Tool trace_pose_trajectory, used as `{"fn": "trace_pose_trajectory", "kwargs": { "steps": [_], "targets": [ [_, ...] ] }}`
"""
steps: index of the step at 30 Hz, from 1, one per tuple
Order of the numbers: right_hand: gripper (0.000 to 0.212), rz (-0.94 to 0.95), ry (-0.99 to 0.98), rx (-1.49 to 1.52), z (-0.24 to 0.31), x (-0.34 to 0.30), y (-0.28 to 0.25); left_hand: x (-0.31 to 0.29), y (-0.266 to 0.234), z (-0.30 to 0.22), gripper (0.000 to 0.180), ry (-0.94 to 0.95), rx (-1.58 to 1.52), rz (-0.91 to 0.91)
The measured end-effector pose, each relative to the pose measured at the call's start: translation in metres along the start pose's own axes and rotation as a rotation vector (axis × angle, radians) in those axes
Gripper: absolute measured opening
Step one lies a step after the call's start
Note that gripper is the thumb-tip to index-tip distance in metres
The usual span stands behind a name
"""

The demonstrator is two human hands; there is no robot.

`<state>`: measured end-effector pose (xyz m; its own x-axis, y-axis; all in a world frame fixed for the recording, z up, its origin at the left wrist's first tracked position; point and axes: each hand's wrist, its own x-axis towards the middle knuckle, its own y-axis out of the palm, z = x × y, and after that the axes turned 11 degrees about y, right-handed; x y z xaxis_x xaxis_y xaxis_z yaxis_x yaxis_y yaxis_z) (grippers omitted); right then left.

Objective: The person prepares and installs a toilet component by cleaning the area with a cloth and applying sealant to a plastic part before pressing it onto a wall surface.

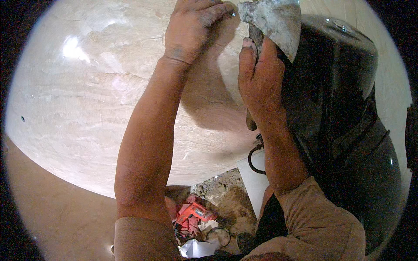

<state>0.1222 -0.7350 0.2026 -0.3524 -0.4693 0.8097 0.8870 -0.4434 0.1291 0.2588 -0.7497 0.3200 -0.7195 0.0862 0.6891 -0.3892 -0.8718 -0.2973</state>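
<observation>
My right hand (265, 78) grips the wooden handle of a hatchet (278, 26). The broad, worn grey metal head of the hatchet is raised at the top of the view, its flat back end toward my left hand. Against the beige marble-patterned wall (143, 100), my left hand (191, 30) is closed, its fingertips pinched round a small shiny metal piece (233, 14). Most of that piece is hidden, so its kind does not show. A narrow gap separates it from the hatchet head.
A large glossy black fixture (331, 95) stands close by my right arm, with a dark flexible hose (252, 161) beside it. Below lie a red power tool (196, 213), reddish cloth and a white sheet (198, 249) near rubble (226, 187). A small hole (23, 118) marks the wall at left.
</observation>
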Motion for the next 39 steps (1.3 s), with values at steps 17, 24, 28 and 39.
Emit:
{"fn": "trace_pose_trajectory", "kwargs": {
  "steps": [17, 24, 28, 39],
  "targets": [
    [0.032, 0.044, 0.028, -0.029, 0.000, -0.009, -0.007, 0.001, -0.001, -0.003, 0.033, 0.092, 0.046, 0.052],
    [0.034, 0.079, -0.006, -0.105, -0.005, -0.007, -0.008, 0.002, 0.003, -0.004, 0.031, 0.048, 0.031, 0.083],
    [0.031, 0.026, -0.015, 0.001, -0.010, -0.010, -0.012, 0.001, 0.005, -0.006, 0.030, 0.060, 0.030, 0.081],
    [0.031, 0.041, -0.033, -0.052, -0.013, -0.009, -0.013, -0.002, 0.010, -0.009, 0.031, 0.054, 0.015, 0.094]
  ]
}}
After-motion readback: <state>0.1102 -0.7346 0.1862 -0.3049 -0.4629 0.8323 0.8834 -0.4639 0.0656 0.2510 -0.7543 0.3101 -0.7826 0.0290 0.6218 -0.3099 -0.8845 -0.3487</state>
